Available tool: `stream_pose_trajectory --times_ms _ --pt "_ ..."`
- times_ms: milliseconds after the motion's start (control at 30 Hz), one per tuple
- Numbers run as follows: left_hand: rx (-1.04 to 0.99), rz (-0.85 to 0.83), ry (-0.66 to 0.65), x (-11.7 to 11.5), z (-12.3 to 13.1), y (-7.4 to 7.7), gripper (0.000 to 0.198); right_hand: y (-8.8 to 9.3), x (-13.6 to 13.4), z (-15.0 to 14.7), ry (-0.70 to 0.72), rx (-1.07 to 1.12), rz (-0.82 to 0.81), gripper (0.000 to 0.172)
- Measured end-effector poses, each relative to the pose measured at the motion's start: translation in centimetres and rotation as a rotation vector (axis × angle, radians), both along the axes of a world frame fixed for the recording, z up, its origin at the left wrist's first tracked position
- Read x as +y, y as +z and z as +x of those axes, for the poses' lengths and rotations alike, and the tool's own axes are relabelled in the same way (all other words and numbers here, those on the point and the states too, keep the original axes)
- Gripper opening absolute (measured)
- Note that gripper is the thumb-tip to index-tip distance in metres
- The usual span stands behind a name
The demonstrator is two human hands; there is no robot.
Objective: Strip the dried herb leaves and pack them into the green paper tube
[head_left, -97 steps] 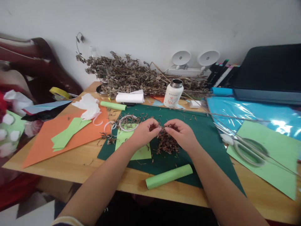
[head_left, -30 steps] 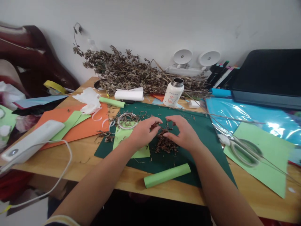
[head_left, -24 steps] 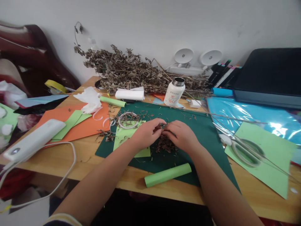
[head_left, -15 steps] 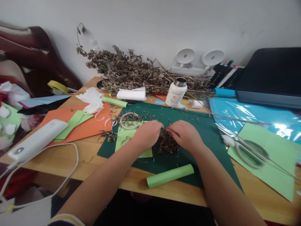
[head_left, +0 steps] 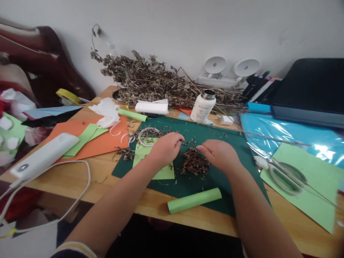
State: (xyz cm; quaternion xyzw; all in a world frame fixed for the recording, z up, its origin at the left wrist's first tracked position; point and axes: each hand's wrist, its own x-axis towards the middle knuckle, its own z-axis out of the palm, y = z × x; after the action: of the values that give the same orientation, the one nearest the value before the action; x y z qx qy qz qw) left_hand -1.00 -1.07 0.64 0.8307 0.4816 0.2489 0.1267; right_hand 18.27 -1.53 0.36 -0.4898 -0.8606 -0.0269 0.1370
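Observation:
A heap of crumbled dried brown leaves (head_left: 195,164) lies on the green cutting mat (head_left: 223,191). At its upper left, my left hand (head_left: 168,148) is closed in a pinch, with a small dark bit of dried leaf at the fingertips. Across the heap, my right hand (head_left: 219,154) also pinches, thumb against fingers; what it holds is too small to make out. Under my left wrist is a light green sheet (head_left: 165,173) with leaf crumbs on it. A white ring (head_left: 147,137) sits at that sheet's upper edge. Nearer me rests a green paper roll (head_left: 195,200).
Dried leafy branches (head_left: 150,79) run along the wall behind an uncapped white bottle (head_left: 203,105). Scissors (head_left: 287,175) lie on green paper at right. At left are a white power strip (head_left: 44,156) with its cord, orange paper (head_left: 113,138) and crumpled tissue (head_left: 106,111).
My hands have moved apart, the right one shifting right and the left slightly left. More of the leaf heap now shows between them.

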Motion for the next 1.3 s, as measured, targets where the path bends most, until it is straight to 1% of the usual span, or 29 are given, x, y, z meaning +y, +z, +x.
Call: stream_pose_trajectory --times_ms 33,100,133,200,267,333,367,400,500,667,867,967,1067,1133,1167,1267,1300 --pt "0.0 -0.005 -0.014 -0.1 0.1 0.0 0.023 -0.1 0.0 0.0 -0.021 0.043 0.003 0.038" --pt "0.003 -0.01 -0.04 -0.1 0.3 -0.1 0.023 -0.2 0.0 0.0 -0.018 0.181 -0.01 0.026" --pt "0.007 -0.011 -0.055 -0.1 0.4 -0.1 0.023 -0.2 -0.1 -0.1 0.002 0.255 -0.018 0.024" --pt "0.018 -0.012 -0.074 -0.1 0.5 -0.1 0.022 -0.2 -0.3 -0.5 0.072 0.341 -0.028 0.03" --pt "0.04 -0.023 -0.081 -0.1 0.6 -0.1 0.021 -0.2 -0.5 -1.1 0.154 0.325 -0.006 0.032" --pt "0.055 -0.036 -0.098 -0.2 0.7 0.0 0.02 -0.2 -0.6 -1.6 0.199 0.276 0.039 0.021" --pt "0.057 -0.042 -0.111 -0.2 0.7 0.1 0.02 -0.2 -0.6 -1.7 0.202 0.264 0.063 0.016" --pt "0.055 -0.046 -0.125 -0.3 0.7 0.2 0.02 -0.3 -0.6 -1.8 0.197 0.262 0.081 0.014" --pt "0.029 -0.05 -0.142 -0.4 0.7 0.3 0.019 -0.3 -0.5 -1.5 0.184 0.266 0.078 0.015" --pt "-0.049 -0.071 -0.141 -0.5 0.9 0.3 0.018 0.0 -0.3 -1.0 0.158 0.283 0.047 0.014" --pt "-0.142 -0.133 -0.091 -0.6 1.1 0.2 0.015 0.1 -0.2 -0.8 0.11 0.271 0.048 0.015" --pt "-0.215 -0.207 0.005 -0.3 0.6 0.2 0.014 0.1 0.2 0.1 0.001 0.314 0.061 0.014" --pt "-0.285 -0.297 0.1 0.1 0.0 0.4 0.015 0.2 0.6 1.3 -0.141 0.433 0.082 0.012" --pt "-0.323 -0.329 0.11 0.1 -0.1 0.5 0.015 0.3 0.6 1.5 -0.168 0.494 0.001 0.011" --pt "-0.341 -0.337 0.108 0.1 -0.1 0.5 0.015 0.4 0.5 1.5 -0.15 0.503 -0.072 0.011" --pt "-0.376 -0.356 0.093 -0.1 0.1 0.4 0.016 0.5 0.0 0.7 0.0 0.465 -0.33 0.009" --pt "-0.383 -0.361 0.084 -0.2 0.2 0.3 0.016 0.5 -0.1 0.3 0.05 0.443 -0.394 0.009"
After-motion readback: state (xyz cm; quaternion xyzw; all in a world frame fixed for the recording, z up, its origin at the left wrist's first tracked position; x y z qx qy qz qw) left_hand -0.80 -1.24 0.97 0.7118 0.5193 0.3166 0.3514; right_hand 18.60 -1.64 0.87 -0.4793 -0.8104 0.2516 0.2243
